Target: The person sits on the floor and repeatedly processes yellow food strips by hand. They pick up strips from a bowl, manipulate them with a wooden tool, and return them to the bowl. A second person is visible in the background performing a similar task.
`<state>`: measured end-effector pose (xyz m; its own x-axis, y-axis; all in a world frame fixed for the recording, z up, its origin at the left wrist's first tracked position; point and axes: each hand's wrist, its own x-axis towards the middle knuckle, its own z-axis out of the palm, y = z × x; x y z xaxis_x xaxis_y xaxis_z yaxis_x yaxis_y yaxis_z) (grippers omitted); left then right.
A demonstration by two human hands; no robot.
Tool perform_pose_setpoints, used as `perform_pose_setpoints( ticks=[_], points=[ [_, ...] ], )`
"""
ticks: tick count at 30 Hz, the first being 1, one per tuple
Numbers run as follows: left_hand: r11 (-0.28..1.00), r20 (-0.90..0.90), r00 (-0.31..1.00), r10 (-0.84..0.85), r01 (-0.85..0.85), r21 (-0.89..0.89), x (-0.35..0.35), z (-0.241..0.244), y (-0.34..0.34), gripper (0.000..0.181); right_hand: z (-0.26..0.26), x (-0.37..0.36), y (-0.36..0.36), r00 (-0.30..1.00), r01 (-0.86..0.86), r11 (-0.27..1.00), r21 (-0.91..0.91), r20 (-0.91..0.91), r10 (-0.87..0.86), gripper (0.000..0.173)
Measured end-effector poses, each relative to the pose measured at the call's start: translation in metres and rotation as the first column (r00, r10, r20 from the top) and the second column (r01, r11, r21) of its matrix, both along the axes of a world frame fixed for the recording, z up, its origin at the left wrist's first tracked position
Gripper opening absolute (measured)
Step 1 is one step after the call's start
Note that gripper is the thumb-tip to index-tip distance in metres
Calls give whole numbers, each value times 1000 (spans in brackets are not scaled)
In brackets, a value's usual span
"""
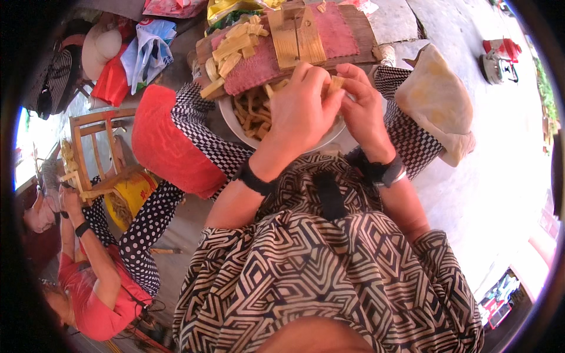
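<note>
Both hands meet over a white bowl (227, 119) filled with brownish-yellow strips (252, 115). Between the fingertips is a small pale-yellow piece (335, 84). My left hand (302, 103) has its fingers bent at the piece's left side, and my right hand (364, 103) pinches at its right. Behind the bowl lies a wooden board (366, 33) with pink cloth (251, 68) on it. A wooden block (298, 37) with a slit down its middle rests on the cloth, and a pile of flat yellow strips (234, 44) lies to its left.
A red cloth (170, 150) covers the left knee, a pale cloth (435, 95) the right. Another person (99, 282) sits at lower left beside a wooden chair (95, 141) and a yellow bag (132, 198). Plastic bags (148, 50) lie upper left; a metal kettle (499, 68) stands far right.
</note>
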<state>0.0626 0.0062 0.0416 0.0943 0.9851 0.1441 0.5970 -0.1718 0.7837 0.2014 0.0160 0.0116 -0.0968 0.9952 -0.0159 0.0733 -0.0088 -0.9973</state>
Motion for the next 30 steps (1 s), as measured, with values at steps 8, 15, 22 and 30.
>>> perform_pose_setpoints(
  ticks=[8,15,22,30],
  points=[
    [994,333,936,111,-102,-44,1,-38,7,17,-5,0,-2,976,208,967,148,31,-215,6],
    [900,350,937,-3,155,-407,-40,-41,-27,16,-14,22,3,964,30,983,-180,-254,-76,30],
    [984,-179,979,-94,118,132,-37,-15,-18,14,16,27,12,927,-282,955,-92,232,296,27],
    [989,-76,994,-75,83,121,-48,-23,-15,12,23,40,18,789,-360,911,-202,455,413,21]
  ],
)
